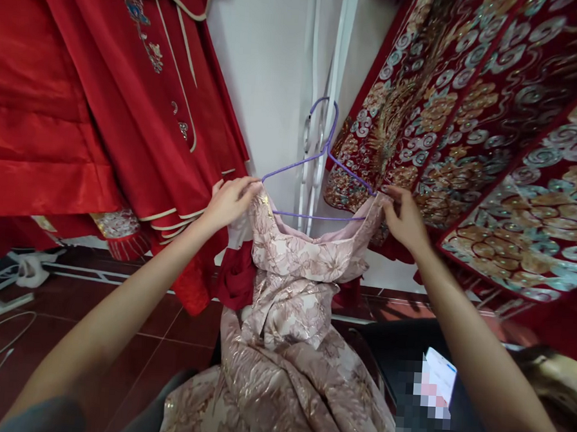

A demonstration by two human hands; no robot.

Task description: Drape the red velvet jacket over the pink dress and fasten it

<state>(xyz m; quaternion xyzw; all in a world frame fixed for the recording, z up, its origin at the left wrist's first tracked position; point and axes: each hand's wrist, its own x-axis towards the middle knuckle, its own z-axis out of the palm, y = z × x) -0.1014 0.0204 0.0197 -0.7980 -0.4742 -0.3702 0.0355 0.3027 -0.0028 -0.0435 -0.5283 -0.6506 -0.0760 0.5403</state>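
Note:
A pale pink brocade dress [310,259] with a shiny floral pattern hangs by its shoulder straps on a purple hanger [296,159]. Its skirt spreads down toward me over my lap. My left hand [234,200] is closed on the dress's left strap at the hanger's tip. At the other tip, my right hand [404,219] pinches the right strap between thumb and fingers. The hanger's hook points up, in front of white metal bars; whether it rests on anything I cannot tell.
Red garments [144,105] hang on the left. Embroidered dark red garments [443,121] hang on the right. A phone [441,375] with its screen lit lies on a black surface [383,343] at lower right. White cables [1,349] lie on the dark red tiled floor [131,356].

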